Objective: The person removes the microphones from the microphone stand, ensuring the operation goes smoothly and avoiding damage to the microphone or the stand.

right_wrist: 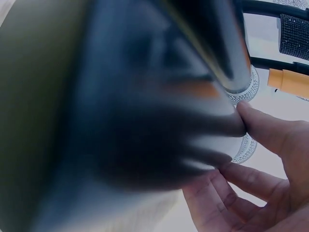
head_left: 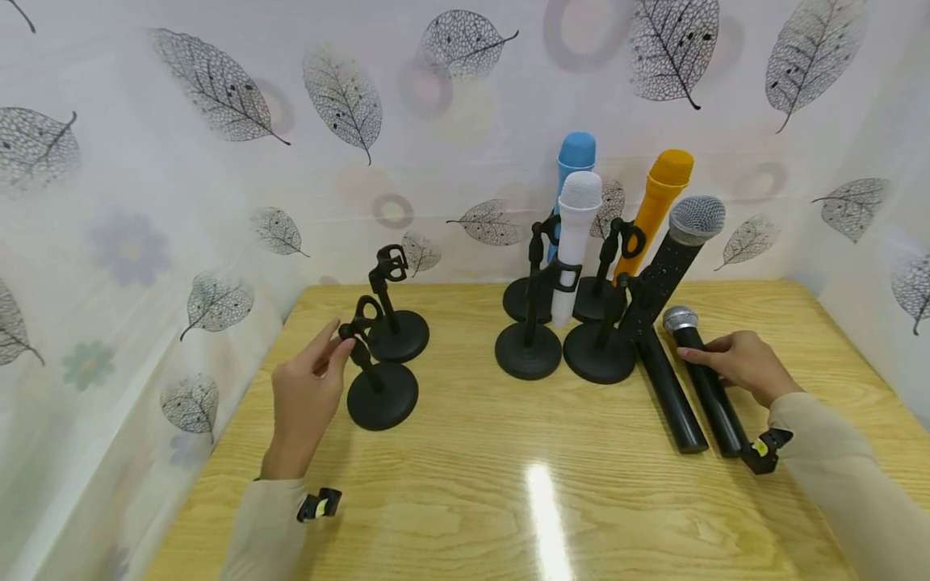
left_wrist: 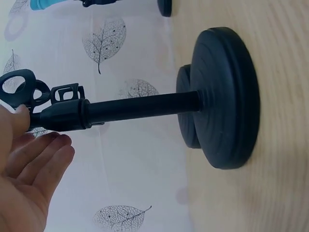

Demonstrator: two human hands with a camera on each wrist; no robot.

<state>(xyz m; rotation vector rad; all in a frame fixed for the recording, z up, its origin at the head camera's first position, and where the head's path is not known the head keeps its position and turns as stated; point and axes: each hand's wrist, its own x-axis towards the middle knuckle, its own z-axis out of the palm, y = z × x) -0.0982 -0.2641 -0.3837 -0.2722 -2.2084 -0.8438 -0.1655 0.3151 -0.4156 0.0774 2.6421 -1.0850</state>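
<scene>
At the left, my left hand (head_left: 307, 395) pinches the top joint of a black microphone stand (head_left: 383, 397), just below its clip ring. In the left wrist view the thumb lies on that joint of the stand (left_wrist: 145, 107), with the other fingers extended under it. The stand's round base is on the table. On the right side, my right hand (head_left: 748, 365) holds a black microphone (head_left: 715, 407) with a silver head, thumb and fingers about its body near the head. That microphone (right_wrist: 159, 140) fills much of the right wrist view, blurred.
A second bare stand (head_left: 401, 337) is behind the left one. Another black microphone (head_left: 670, 395) lies beside the held one. Stands hold blue (head_left: 577, 153), white (head_left: 579, 206), orange (head_left: 659, 198) and sparkly black (head_left: 664, 274) microphones. A leaf-patterned cloth (head_left: 465, 121) backs the wooden table (head_left: 450, 484).
</scene>
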